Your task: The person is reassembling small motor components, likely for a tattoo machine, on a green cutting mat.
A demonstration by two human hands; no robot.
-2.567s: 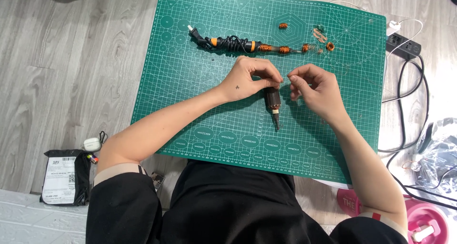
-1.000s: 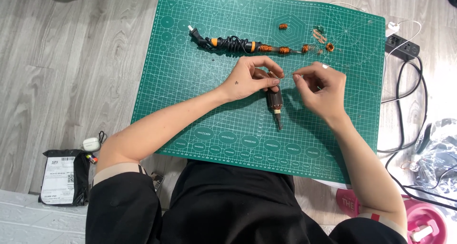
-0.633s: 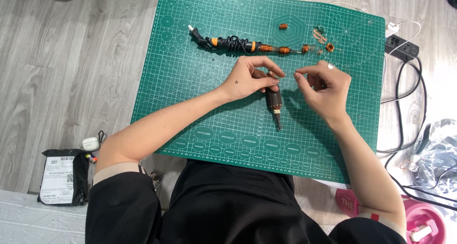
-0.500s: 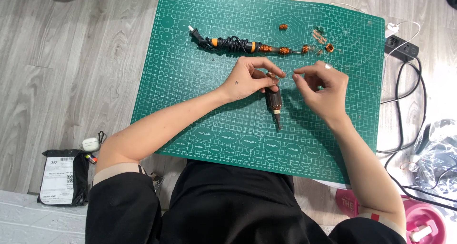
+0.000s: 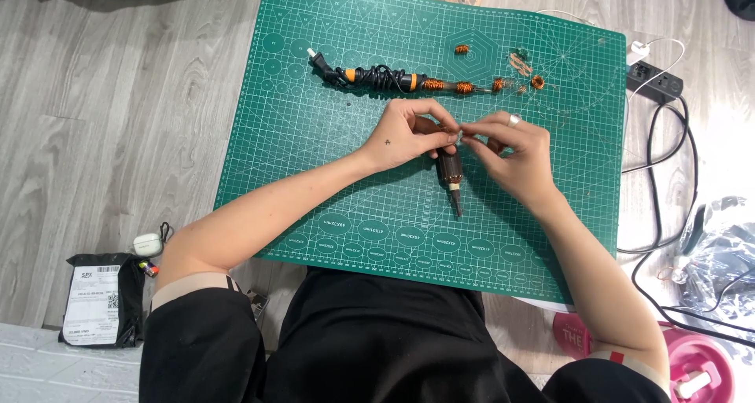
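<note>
On a green gridded cutting mat [image 5: 314, 183] over grey wood-plank flooring [image 5: 102, 112], the left hand [image 5: 405, 134] grips a small brown motor rotor [image 5: 451, 175]; the right hand [image 5: 515, 155] pinches at its top end.

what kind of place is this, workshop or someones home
Most likely a home hobby setup on the floor, not a proper workshop. A green cutting mat lies straight on grey wood-look flooring, a power strip with trailing cables sits beside it, and small copper wire coils lie by a soldering iron.

Both forearms angle inward; left hand [image 5: 405, 133] and right hand [image 5: 515, 153] meet, fingers pinched.
</note>
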